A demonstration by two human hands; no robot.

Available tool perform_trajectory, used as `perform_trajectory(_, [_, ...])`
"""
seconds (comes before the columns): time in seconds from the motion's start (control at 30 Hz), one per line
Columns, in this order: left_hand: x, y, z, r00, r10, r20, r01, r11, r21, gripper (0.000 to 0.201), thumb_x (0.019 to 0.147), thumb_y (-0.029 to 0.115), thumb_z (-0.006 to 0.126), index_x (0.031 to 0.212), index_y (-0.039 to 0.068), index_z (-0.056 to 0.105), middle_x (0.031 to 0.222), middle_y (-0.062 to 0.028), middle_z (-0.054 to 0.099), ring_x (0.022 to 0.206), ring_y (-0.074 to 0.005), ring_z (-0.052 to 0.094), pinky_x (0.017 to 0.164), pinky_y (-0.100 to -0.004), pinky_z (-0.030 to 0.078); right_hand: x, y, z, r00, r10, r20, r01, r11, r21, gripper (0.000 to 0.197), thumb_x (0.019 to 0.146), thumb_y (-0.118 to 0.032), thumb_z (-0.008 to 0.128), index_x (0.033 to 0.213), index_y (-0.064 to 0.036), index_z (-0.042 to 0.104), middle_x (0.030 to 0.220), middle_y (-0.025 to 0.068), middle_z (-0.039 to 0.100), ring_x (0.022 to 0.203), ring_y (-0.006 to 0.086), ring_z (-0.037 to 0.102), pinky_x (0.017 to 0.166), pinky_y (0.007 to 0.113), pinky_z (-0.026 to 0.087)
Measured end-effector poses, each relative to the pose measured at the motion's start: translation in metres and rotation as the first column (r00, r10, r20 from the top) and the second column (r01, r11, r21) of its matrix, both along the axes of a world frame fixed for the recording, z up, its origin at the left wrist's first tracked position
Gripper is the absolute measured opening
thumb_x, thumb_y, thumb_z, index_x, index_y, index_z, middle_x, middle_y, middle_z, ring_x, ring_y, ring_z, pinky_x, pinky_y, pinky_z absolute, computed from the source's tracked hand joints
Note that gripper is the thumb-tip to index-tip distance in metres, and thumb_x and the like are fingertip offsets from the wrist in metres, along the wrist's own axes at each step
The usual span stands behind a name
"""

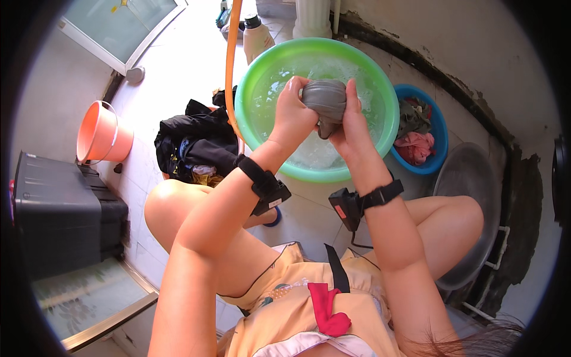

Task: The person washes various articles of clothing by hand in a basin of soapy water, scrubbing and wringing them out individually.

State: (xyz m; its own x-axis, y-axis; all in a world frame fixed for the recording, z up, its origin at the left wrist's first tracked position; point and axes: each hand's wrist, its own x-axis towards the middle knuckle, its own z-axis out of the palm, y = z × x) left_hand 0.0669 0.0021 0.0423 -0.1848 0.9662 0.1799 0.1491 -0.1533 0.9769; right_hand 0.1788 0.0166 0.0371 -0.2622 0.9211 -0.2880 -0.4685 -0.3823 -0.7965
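Observation:
A bunched grey cloth (325, 100) is gripped between both hands above a green basin (247, 119). My left hand (293, 116) wraps the cloth's left side, thumb and fingers closed on it. My right hand (353, 122) holds the opposite side, with its fingers pointing upward along the cloth. A short end of the fabric hangs down between the two palms. Sudsy water (318, 156) with white foam lies in the basin below. Which garment the cloth is, I cannot tell.
An orange hose (231, 65) runs down at the basin's left edge, beside dark clothes (196, 140). A blue basin (441, 143) with laundry and a grey metal basin (476, 178) stand right. Left are a pink bucket (122, 140) and a grey bin (59, 202). A bottle (257, 40) stands behind.

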Motion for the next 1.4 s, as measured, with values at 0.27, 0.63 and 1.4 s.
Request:
perform_trajectory(0.27, [0.002,-0.006,-0.007,0.91,-0.109,0.4,0.232,0.933,-0.276,0.04,0.066,-0.009,0.045,0.105,0.002,0.043,0.097,-0.0101,0.047,0.077,-0.0159,0.049,0.059,-0.0268,0.042,0.004,-0.002,-0.011,0.918,0.022,-0.396,-0.111,0.973,-0.202,0.047,0.08,-0.053,0.046,0.1,-0.0115,0.053,0.092,0.0046,0.058,0.077,0.0167,0.057,0.06,0.03,0.044])
perform_trajectory(0.63, [-0.005,-0.006,0.009,0.748,-0.234,-0.621,0.405,0.903,0.146,0.068,0.061,0.012,0.072,0.12,0.01,0.039,0.119,-0.0146,0.038,0.111,-0.0283,0.039,0.093,-0.0376,0.034,0.016,0.012,-0.031,0.939,0.035,-0.343,-0.093,0.983,-0.155,0.024,0.081,-0.025,0.05,0.095,-0.0045,0.05,0.086,0.0086,0.057,0.073,0.0202,0.058,0.063,0.031,0.049])
perform_trajectory(1.4, [-0.01,-0.003,0.0,0.481,-0.006,0.877,0.406,0.888,-0.216,0.032,0.087,0.036,0.044,0.104,0.009,0.047,0.098,-0.0034,0.052,0.09,-0.0161,0.051,0.076,-0.0329,0.045,-0.023,0.0,-0.006,0.491,-0.758,0.429,-0.174,0.398,0.901,0.03,0.076,-0.028,0.059,0.089,-0.0033,0.049,0.093,0.0157,0.05,0.084,0.0327,0.048,0.074,0.038,0.039])
